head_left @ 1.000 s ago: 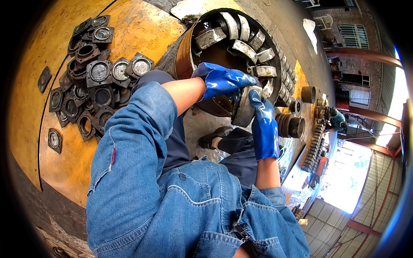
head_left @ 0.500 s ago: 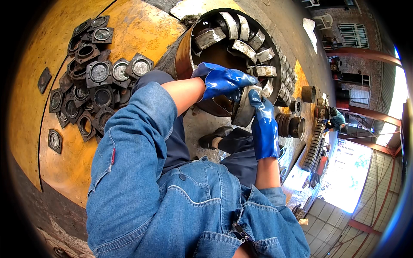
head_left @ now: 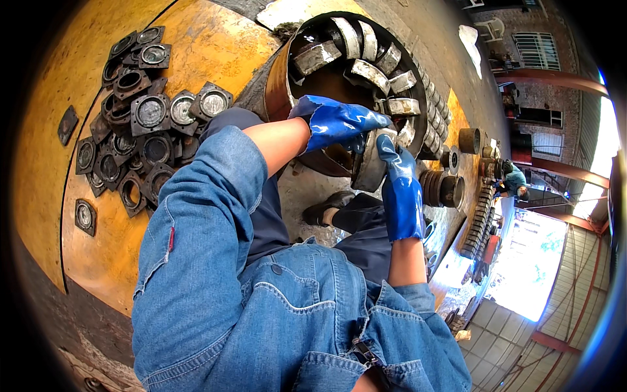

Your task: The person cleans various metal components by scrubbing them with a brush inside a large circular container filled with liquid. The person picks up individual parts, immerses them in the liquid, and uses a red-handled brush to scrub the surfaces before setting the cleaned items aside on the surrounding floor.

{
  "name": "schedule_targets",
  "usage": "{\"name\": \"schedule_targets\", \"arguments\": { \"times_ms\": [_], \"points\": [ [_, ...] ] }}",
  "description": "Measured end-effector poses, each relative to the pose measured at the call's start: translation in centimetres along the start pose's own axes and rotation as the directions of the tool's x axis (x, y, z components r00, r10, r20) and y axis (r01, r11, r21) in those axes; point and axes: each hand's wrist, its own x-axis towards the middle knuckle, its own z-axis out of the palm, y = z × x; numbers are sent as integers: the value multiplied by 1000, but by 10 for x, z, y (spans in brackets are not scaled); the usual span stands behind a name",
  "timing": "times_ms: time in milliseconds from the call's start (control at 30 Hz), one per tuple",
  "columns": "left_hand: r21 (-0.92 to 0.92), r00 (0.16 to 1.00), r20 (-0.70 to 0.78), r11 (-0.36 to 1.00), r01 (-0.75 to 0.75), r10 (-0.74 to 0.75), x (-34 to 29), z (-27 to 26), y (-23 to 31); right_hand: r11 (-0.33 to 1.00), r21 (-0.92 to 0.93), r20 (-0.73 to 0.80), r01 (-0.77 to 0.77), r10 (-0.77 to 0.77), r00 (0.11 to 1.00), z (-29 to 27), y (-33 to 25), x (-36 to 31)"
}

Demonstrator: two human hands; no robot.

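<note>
A thick grey metal ring point(head_left: 369, 168) stands tilted at the near right rim of a large round drum point(head_left: 277, 81). My right hand point(head_left: 400, 179), in a glossy blue rubber glove, grips its right side, with the thumb on the outer face. From the left, my left hand point(head_left: 339, 124), in a matching glove, reaches across the drum's near edge. Its fingers curl over the ring's upper left end; their tips are partly hidden. Brown liquid point(head_left: 330, 77) lies inside the drum. Several wet metal rings point(head_left: 370, 76) sit around the drum's far and right inner side.
Many dark square flanged parts point(head_left: 149, 112) are heaped on the yellow floor plates point(head_left: 215, 42) to my left. Stacked rings point(head_left: 434, 134) line the drum's right outside. More cylindrical rings point(head_left: 450, 191) stand beyond my right hand. Another person point(head_left: 513, 179) bends over farther right.
Both hands and the ring stay nearly in place. The view has shifted very slightly. The person at the far right has moved a little.
</note>
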Motion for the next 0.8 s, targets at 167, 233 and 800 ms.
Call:
{"name": "schedule_targets", "arguments": {
  "times_ms": [167,233,800],
  "points": [
    [52,998,-9,997,-64,65,13,-3,-16,1000,1,-7,1,-1,1000,0,2,3],
    [29,997,6,997,-77,77,19,-6,-24,1000,-1,-6,3,-3,1000,-1,2,3],
    [32,999,12,998,-51,51,21,-6,-23,1000,2,-6,-14,14,1000,-4,7,5]
  ]
}}
